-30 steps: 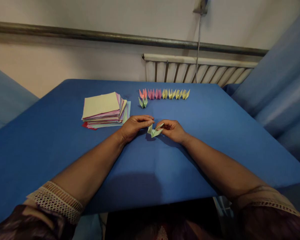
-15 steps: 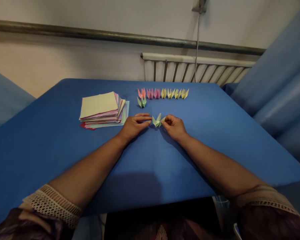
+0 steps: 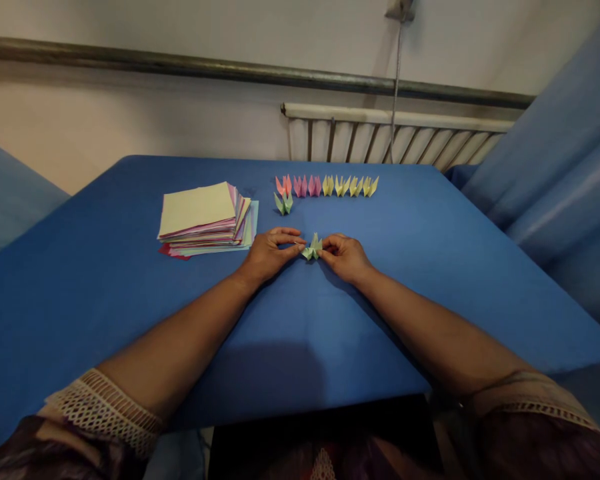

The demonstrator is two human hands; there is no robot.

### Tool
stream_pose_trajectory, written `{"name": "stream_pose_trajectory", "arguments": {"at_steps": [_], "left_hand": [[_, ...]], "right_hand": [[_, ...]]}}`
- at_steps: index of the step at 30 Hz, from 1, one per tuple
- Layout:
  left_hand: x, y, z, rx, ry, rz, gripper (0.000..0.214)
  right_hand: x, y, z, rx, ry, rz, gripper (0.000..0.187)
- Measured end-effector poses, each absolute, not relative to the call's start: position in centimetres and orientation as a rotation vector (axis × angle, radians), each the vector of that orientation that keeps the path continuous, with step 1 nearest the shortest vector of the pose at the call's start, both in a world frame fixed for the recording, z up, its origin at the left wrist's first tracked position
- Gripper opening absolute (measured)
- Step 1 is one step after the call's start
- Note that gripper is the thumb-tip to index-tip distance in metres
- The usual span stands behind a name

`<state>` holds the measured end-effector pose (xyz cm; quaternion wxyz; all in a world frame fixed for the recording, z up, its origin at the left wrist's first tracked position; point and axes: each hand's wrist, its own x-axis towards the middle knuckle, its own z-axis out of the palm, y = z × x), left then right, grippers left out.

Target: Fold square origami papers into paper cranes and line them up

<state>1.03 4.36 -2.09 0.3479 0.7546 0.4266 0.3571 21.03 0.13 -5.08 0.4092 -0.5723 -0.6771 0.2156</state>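
A small light-green paper crane (image 3: pixel 313 248) is between my two hands, low over the middle of the blue table. My left hand (image 3: pixel 276 251) pinches its left tip between thumb and fingers. On the other side, my right hand (image 3: pixel 346 257) grips its right edge with thumb and forefinger. Behind them stands another green paper crane (image 3: pixel 283 203), just in front of a row of cranes: an orange-red one (image 3: pixel 283 185), pink ones (image 3: pixel 307 187) and several yellow ones (image 3: pixel 349 187).
A thick stack of coloured paper sheets (image 3: pixel 199 210) lies left of my hands, yellow on top. The blue table (image 3: pixel 430 280) reaches back toward a wall with a radiator (image 3: pixel 370 133) and a pipe (image 3: pixel 220 71). A blue curtain (image 3: pixel 565 180) hangs at the right.
My left fingers have closed on the crane's left tip, where they were beside it before. The crane has turned and dipped slightly, and my right hand has come a little lower with it.
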Motion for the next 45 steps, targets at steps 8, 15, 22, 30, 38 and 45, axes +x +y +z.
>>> {"name": "stream_pose_trajectory", "arguments": {"at_steps": [8, 15, 22, 30, 38, 45], "left_hand": [[0.7, 4.8, -2.6, 2.065, 1.133, 0.804, 0.026], [0.7, 5.0, -2.9, 2.125, 1.109, 0.783, 0.022], [0.4, 5.0, -2.7, 2.092, 1.085, 0.818, 0.029], [0.5, 4.8, -2.8, 2.206, 1.013, 0.802, 0.026], [0.9, 5.0, -3.0, 2.273, 1.161, 0.801, 0.020], [1.0, 4.6, -2.6, 2.393, 1.092, 0.793, 0.013]], "right_hand": [[21.1, 0.5, -5.7, -1.463, -1.623, 0.627, 0.004], [21.4, 0.5, -5.5, -1.437, -1.650, 0.604, 0.009], [21.4, 0.7, -5.8, -1.352, -1.576, 0.781, 0.007], [21.2, 0.4, -5.4, -1.404, -1.564, 0.779, 0.004], [21.1, 0.4, -5.5, -1.356, -1.618, 0.788, 0.012], [21.3, 0.6, -5.9, -1.314, -1.747, 0.703, 0.006]]}}
